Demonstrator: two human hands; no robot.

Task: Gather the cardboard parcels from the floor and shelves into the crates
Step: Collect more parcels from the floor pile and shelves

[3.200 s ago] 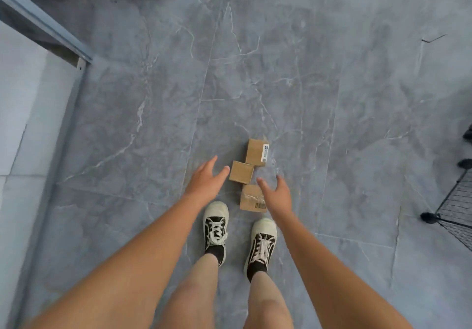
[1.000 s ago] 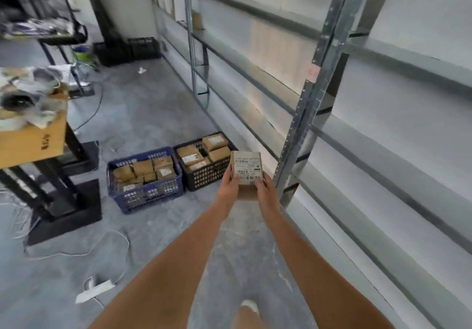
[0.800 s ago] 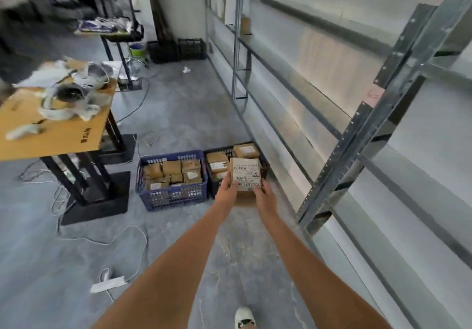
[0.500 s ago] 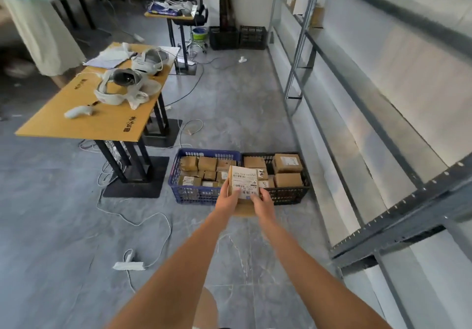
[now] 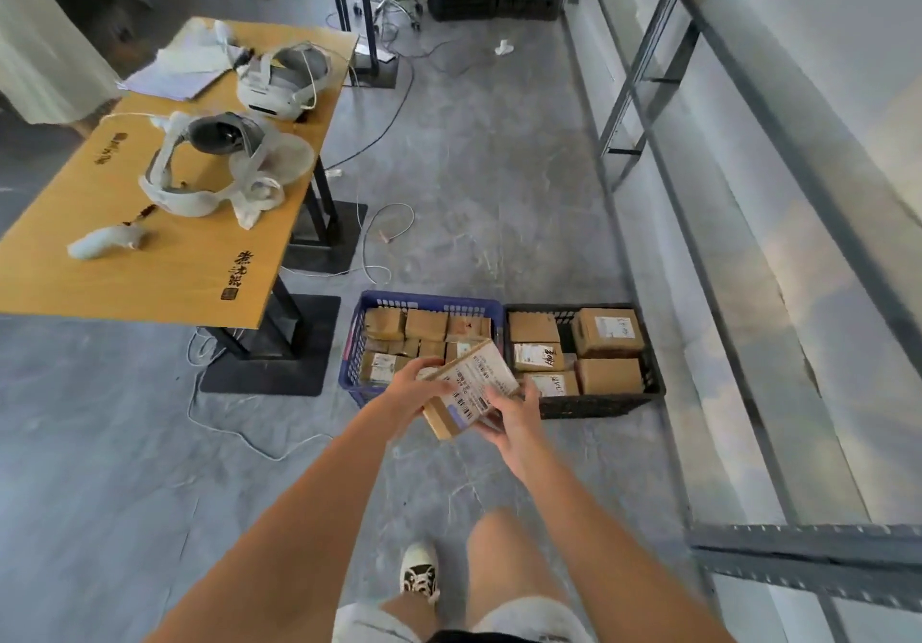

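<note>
The bench carries black brush-written characters with a small square seal near its front corner, and another dark mark near its left edge; neither is sharp enough to read. The parcel bears a white printed label with barcodes, its print too blurred. Labels on parcels in the crates are likewise illegible.

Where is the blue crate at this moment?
In the head view the blue crate sits on the floor at centre, directly left of the black crate, right of the wooden table, just beyond the hands' parcel.
</note>
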